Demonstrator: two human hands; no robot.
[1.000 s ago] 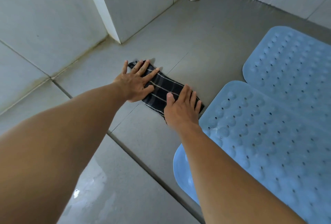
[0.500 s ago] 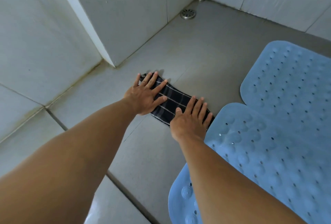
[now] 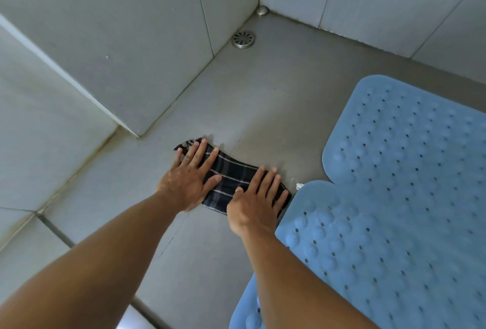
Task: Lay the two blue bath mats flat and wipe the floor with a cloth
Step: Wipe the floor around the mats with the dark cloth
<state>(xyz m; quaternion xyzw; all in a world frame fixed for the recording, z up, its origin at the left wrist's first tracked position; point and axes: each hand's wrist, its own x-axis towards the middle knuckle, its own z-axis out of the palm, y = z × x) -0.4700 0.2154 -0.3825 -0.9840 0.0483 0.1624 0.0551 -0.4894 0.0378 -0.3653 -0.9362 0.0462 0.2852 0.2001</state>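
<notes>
Grey tiled shower corner, drain point(image 3: 243, 39) up by the wall. From my feed, fingers point(image 3: 200, 154) are splayed flat, gripping nothing, both palms pinning the dark striped cloth point(image 3: 232, 180) to the floor point(image 3: 276, 108): left hand point(image 3: 185, 183) on its far end, right hand point(image 3: 256, 204) on the near end, I'd guess for even pressure. Both blue mats lie flat on the right, near mat point(image 3: 368, 263) just touching the cloth, far mat point(image 3: 410, 142) beyond.

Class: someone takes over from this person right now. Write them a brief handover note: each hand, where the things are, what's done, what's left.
Left hand and right hand: both flat, fingers spread, pressing the cloth on the floor.
Near mat and far mat: flat at right, edges overlapping; the cloth's right end meets the near mat.
Done: mats laid.
Left: wiping, perhaps toward the drain.
</notes>
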